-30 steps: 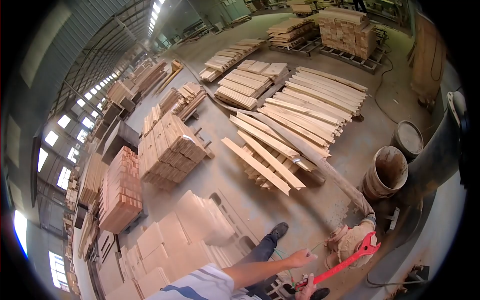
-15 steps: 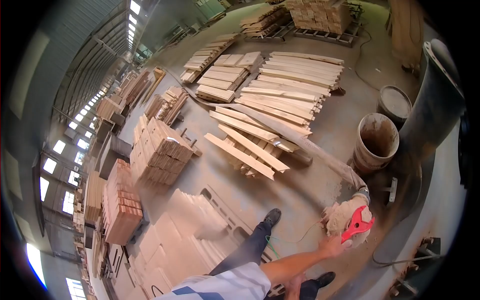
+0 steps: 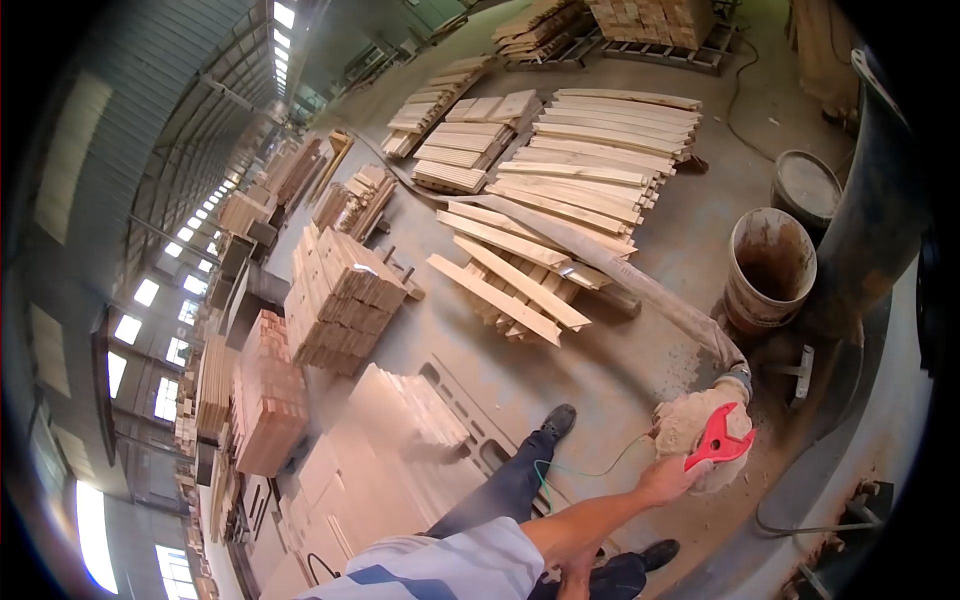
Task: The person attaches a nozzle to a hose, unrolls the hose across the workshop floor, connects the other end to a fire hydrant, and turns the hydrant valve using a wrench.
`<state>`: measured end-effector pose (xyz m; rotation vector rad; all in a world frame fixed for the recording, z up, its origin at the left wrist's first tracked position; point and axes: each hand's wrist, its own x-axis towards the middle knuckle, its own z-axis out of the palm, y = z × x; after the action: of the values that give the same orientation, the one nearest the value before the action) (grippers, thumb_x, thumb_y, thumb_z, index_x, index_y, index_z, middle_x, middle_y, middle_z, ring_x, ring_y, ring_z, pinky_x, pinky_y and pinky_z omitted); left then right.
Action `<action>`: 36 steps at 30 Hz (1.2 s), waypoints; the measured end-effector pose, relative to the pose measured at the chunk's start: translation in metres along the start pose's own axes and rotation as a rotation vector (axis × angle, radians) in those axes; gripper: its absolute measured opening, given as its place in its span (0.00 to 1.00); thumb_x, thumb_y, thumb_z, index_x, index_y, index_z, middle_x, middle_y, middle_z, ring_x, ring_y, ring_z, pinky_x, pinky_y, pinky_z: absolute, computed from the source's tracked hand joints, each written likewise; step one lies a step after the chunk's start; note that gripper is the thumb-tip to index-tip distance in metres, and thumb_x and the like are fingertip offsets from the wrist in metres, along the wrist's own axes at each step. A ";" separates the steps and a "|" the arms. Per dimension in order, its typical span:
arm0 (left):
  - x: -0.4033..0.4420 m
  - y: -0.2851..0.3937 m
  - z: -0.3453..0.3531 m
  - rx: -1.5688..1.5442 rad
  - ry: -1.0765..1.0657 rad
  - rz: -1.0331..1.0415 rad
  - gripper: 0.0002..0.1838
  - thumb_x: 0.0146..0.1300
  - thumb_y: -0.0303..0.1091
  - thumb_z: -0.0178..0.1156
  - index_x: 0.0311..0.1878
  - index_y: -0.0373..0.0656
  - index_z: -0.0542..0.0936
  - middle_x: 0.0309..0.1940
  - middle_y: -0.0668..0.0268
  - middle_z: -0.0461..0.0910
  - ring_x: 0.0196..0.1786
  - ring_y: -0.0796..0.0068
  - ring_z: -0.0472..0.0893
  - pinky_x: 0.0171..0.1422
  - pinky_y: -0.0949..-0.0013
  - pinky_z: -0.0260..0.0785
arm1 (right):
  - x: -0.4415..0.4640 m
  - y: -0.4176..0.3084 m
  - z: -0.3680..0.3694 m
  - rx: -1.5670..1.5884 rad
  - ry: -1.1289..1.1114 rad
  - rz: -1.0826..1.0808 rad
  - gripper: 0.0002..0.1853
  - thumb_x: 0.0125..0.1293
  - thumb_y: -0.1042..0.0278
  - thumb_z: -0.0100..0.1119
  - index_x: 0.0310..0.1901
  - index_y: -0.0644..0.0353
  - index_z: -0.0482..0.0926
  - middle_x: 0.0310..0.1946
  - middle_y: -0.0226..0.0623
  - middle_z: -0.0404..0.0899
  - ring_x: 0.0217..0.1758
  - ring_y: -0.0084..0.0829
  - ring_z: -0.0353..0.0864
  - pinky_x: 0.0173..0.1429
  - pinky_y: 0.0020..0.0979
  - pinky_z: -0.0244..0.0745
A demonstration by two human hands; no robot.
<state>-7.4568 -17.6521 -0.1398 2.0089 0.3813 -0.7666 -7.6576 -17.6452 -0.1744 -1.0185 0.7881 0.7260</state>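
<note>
My left hand [image 3: 668, 480] is closed around the handle end of a red tool [image 3: 722, 437] with a forked, wrench-like jaw and a small round hole. The jaw points right, over a beige, dust-coated bundle [image 3: 688, 420] on the floor; whether they touch is unclear. A long, dusty fabric-covered hose [image 3: 640, 285] runs to that bundle. A thin green cord [image 3: 590, 472] curves along the floor beside my left forearm. Close below that forearm is part of my right hand [image 3: 575, 578], its fingers mostly hidden.
Stacked boards [image 3: 600, 165] lie ahead, with more timber blocks [image 3: 345, 290] to the left. Pale panels [image 3: 350, 470] stand beside my leg. A dusty open bucket [image 3: 770, 268] and a lidded drum [image 3: 806, 186] stand right, near a large dark pipe [image 3: 875, 220].
The whole view has shifted slightly, moving the surroundings toward the right. The red tool stays in my left hand, with its jaw turned a little.
</note>
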 end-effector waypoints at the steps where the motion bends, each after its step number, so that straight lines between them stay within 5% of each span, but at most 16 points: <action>1: -0.001 0.002 0.000 0.004 -0.019 -0.035 0.31 0.63 0.65 0.47 0.39 0.44 0.81 0.25 0.57 0.79 0.33 0.59 0.80 0.42 0.59 0.69 | -0.001 0.001 -0.001 0.006 0.003 0.009 0.09 0.59 0.70 0.60 0.37 0.65 0.78 0.31 0.36 0.80 0.34 0.29 0.78 0.38 0.34 0.72; 15: -0.001 0.004 0.003 0.070 -0.005 -0.057 0.31 0.63 0.67 0.45 0.47 0.48 0.81 0.22 0.60 0.79 0.31 0.62 0.80 0.42 0.61 0.70 | -0.006 -0.007 0.004 0.056 0.015 0.079 0.07 0.60 0.67 0.59 0.34 0.63 0.77 0.26 0.32 0.78 0.28 0.27 0.76 0.32 0.31 0.70; 21: -0.002 0.010 -0.002 -0.004 -0.159 -0.196 0.30 0.63 0.65 0.45 0.49 0.49 0.80 0.32 0.53 0.82 0.39 0.54 0.81 0.46 0.58 0.70 | -0.008 -0.011 0.006 0.099 0.022 0.069 0.07 0.60 0.66 0.58 0.33 0.61 0.77 0.23 0.30 0.76 0.26 0.26 0.75 0.29 0.30 0.70; 23: 0.003 -0.005 0.011 0.093 0.081 -0.007 0.33 0.63 0.68 0.44 0.40 0.44 0.81 0.20 0.61 0.78 0.26 0.64 0.80 0.35 0.60 0.70 | -0.005 -0.011 0.009 0.130 0.032 0.045 0.07 0.61 0.66 0.58 0.33 0.61 0.77 0.22 0.30 0.76 0.25 0.25 0.75 0.28 0.29 0.69; 26: 0.021 -0.042 0.021 0.299 0.102 0.044 0.38 0.62 0.71 0.38 0.43 0.43 0.80 0.32 0.50 0.82 0.37 0.47 0.81 0.42 0.52 0.70 | 0.001 -0.016 0.034 0.142 0.130 -0.074 0.07 0.61 0.66 0.57 0.32 0.61 0.77 0.21 0.29 0.76 0.24 0.25 0.75 0.27 0.28 0.69; 27: 0.022 -0.030 0.010 0.363 -0.060 -0.081 0.34 0.64 0.67 0.42 0.49 0.45 0.77 0.34 0.50 0.82 0.37 0.45 0.80 0.42 0.51 0.71 | 0.004 -0.018 0.048 0.117 0.209 -0.133 0.07 0.61 0.65 0.57 0.32 0.60 0.77 0.21 0.28 0.75 0.23 0.25 0.75 0.26 0.28 0.69; 28: 0.020 -0.032 0.011 0.580 0.013 0.162 0.28 0.65 0.61 0.47 0.47 0.44 0.78 0.32 0.48 0.81 0.37 0.45 0.80 0.42 0.52 0.71 | 0.008 -0.020 0.055 0.113 0.260 -0.155 0.07 0.61 0.65 0.57 0.32 0.60 0.77 0.20 0.28 0.75 0.23 0.25 0.75 0.26 0.28 0.69; 29: 0.020 -0.034 0.013 0.373 0.064 0.138 0.26 0.64 0.57 0.52 0.42 0.40 0.80 0.32 0.46 0.80 0.38 0.44 0.80 0.42 0.52 0.71 | 0.015 -0.019 0.061 0.159 0.276 -0.140 0.07 0.61 0.65 0.57 0.31 0.60 0.77 0.20 0.28 0.75 0.22 0.25 0.75 0.25 0.28 0.69; 30: 0.012 -0.014 0.012 0.200 0.143 -0.004 0.29 0.64 0.59 0.52 0.39 0.37 0.80 0.33 0.43 0.79 0.40 0.43 0.79 0.43 0.51 0.70 | 0.019 -0.008 0.046 0.465 0.010 0.094 0.08 0.62 0.64 0.56 0.28 0.58 0.75 0.18 0.26 0.73 0.19 0.22 0.72 0.22 0.26 0.66; 36: 0.016 -0.018 0.014 0.214 0.131 -0.109 0.33 0.64 0.61 0.51 0.41 0.31 0.80 0.34 0.43 0.80 0.42 0.45 0.79 0.48 0.56 0.68 | 0.006 -0.038 0.040 0.507 -0.008 0.231 0.15 0.63 0.61 0.56 0.20 0.53 0.68 0.12 0.24 0.66 0.11 0.18 0.63 0.15 0.24 0.57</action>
<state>-7.4595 -17.6545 -0.1674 2.2612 0.5064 -0.7715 -7.6139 -17.6207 -0.1499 -0.4712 1.0294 0.6766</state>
